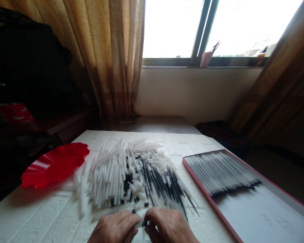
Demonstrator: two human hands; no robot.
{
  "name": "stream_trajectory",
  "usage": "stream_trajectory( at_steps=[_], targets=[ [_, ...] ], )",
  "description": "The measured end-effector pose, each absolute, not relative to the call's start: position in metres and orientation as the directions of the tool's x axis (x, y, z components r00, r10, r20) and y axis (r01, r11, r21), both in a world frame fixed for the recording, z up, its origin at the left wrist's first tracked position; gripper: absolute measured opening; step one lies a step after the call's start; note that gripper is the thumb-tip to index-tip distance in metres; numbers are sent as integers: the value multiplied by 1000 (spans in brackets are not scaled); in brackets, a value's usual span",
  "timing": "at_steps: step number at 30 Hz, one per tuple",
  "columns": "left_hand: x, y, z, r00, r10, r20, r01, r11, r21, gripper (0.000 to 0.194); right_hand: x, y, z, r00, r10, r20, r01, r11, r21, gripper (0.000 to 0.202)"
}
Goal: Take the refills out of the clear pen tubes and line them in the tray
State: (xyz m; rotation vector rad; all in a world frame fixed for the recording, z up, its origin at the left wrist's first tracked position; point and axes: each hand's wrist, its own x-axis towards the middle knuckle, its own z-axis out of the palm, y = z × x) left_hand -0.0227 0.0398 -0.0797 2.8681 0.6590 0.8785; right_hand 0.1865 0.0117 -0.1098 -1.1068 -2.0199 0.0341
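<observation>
Close to the near table edge, my left hand (116, 226) is closed on a short translucent white tube (140, 224), most of it hidden by the fingers. My right hand (167, 225) pinches a small black plug (144, 223) at the end of that tube, so the hands almost meet. Just beyond them lies a heap: long translucent white tubes (108, 179) on the left, black plugs (128, 184) and short white pieces (136, 185) in the middle, thin black rods (162, 182) on the right.
A red wavy-rimmed plate (58, 162) is at the left of the white brick-patterned table (55, 219). On the right, a pink-edged shallow box (263, 216) holds a row of finished-looking pens (223, 172) with black ends. Curtains and a window stand behind.
</observation>
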Motion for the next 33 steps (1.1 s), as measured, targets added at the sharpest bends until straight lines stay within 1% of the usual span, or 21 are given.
stream_trajectory(
  at_steps=[4, 6, 9, 11, 14, 20, 24, 27, 29, 32, 33],
  targets=[
    [-19, 40, -86, 704, 376, 603, 352, -922, 163, 27, 191, 9, -93, -388, 697, 603, 699, 649, -300, 34],
    [-19, 40, -87, 696, 390, 603, 358, -916, 180, 26, 193, 6, -82, -400, 721, 566, 697, 641, -323, 26],
    [-20, 38, -83, 701, 451, 553, 385, -891, 238, 23, 193, 2, -69, -397, 761, 513, 672, 622, -402, 10],
    [-20, 36, -78, 696, 479, 535, 401, -877, 264, 22, 192, 0, -64, -410, 763, 499, 663, 625, -411, 13],
    [-18, 34, -75, 701, 492, 516, 413, -870, 269, 23, 191, -2, -63, -402, 765, 504, 684, 616, -390, 17],
    [-16, 36, -71, 685, 443, 579, 415, -890, 190, 22, 191, 0, -67, -357, 779, 515, 720, 581, -380, 20],
    [-14, 36, -69, 669, 439, 600, 423, -888, 178, 20, 189, 3, -70, -338, 768, 544, 757, 565, -329, 33],
    [-13, 35, -68, 658, 443, 609, 429, -885, 181, 19, 188, 5, -71, -341, 775, 532, 792, 542, -282, 40],
    [-12, 35, -68, 646, 448, 617, 435, -881, 184, 19, 188, 4, -68, -339, 783, 522, 795, 535, -286, 36],
    [-13, 37, -69, 632, 453, 629, 444, -877, 184, 20, 190, 1, -64, -336, 787, 517, 760, 551, -345, 16],
    [-13, 37, -69, 634, 449, 630, 441, -879, 183, 20, 191, 0, -64, -344, 783, 518, 745, 563, -357, 13]
  ],
)
